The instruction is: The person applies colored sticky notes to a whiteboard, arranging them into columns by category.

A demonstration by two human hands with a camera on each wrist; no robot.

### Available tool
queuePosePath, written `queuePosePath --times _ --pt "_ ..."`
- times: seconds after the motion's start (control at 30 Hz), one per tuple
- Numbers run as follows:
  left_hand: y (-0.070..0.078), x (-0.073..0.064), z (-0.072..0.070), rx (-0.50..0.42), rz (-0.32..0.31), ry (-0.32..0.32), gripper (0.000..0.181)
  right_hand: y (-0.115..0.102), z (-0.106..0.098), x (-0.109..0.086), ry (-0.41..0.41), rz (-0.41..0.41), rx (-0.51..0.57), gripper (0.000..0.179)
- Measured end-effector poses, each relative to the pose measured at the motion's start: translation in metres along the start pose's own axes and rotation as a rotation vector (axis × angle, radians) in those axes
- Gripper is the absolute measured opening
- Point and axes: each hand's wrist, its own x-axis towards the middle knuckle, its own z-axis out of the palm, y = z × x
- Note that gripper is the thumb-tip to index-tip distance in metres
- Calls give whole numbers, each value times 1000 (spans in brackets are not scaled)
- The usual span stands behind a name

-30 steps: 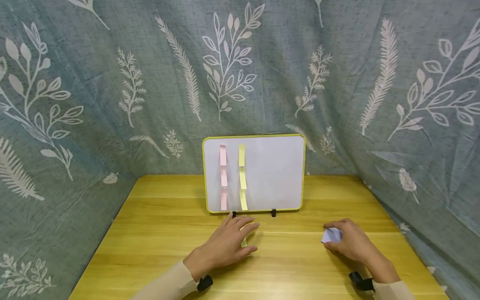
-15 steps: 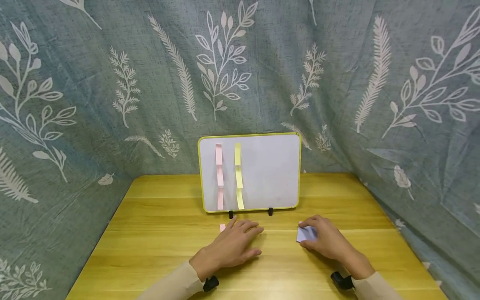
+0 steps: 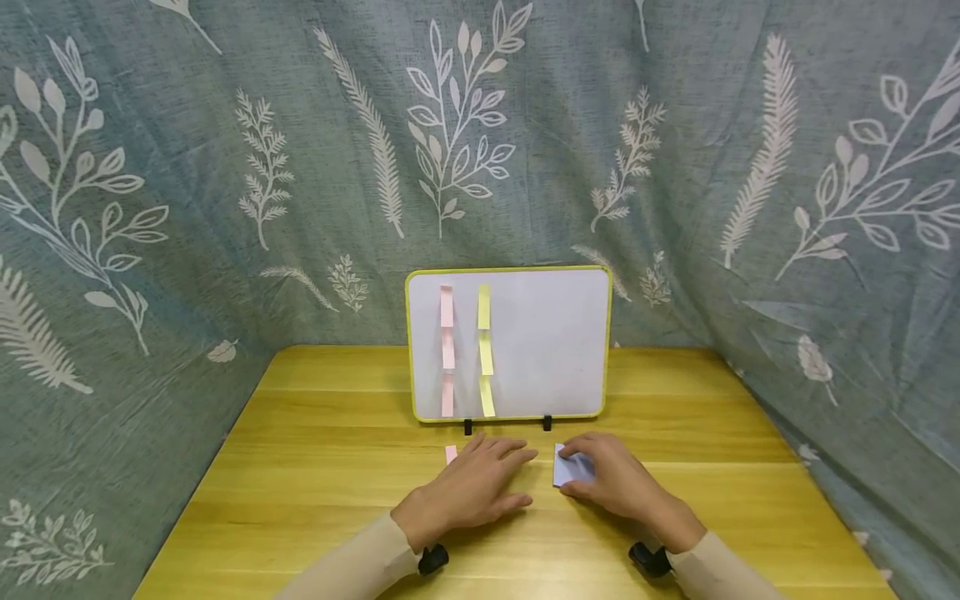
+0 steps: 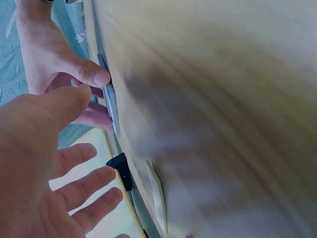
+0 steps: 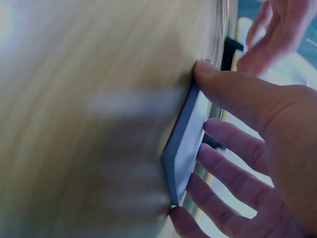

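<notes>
My right hand (image 3: 618,479) grips a lavender-blue sticky note pad (image 3: 572,467) by its edges, thumb on the near side and fingers on the far side. The pad lies flat, at or just over the tabletop; in the right wrist view the thick pad (image 5: 185,148) shows its dark edge. To its left, my left hand (image 3: 476,483) hovers palm down with spread, relaxed fingers, holding nothing. A pink strip (image 3: 451,454) pokes out beyond that hand, mostly hidden. Beneath it, the left wrist view shows a pale, thin pad (image 4: 157,193) on the table.
A yellow-framed whiteboard (image 3: 551,342) stands on black feet (image 3: 547,423) at the back. Pink sticky strips (image 3: 447,350) and yellow sticky strips (image 3: 485,350) hang on it in two columns at its left. A leaf-patterned curtain (image 3: 540,208) surrounds the wooden table (image 3: 345,475).
My right hand has brought the blue pad leftward across the table, close to my left hand. The left hand has shifted slightly right, uncovering the pink strip's end.
</notes>
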Motion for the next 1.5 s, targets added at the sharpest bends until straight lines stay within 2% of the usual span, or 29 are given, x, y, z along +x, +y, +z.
queuePosePath --times 0.17,0.37,0.6,0.93,1.23,1.5 --pt "-1 8 2 15 -11 -11 65 -12 13 10 -12 -53 14 41" --pt "-7 14 4 72 -30 -22 55 -21 22 19 -46 -113 31 44" --pt "-11 15 2 106 -45 -22 53 -22 21 23 -103 -123 42 44" --pt "-13 13 -2 71 -57 -44 55 -18 16 22 -117 -191 89 37" --pt "-12 10 -3 60 -63 -60 56 -15 11 22 -159 -169 140 36" --pt "-13 11 -2 63 -71 -81 56 -15 10 23 -164 -155 149 38"
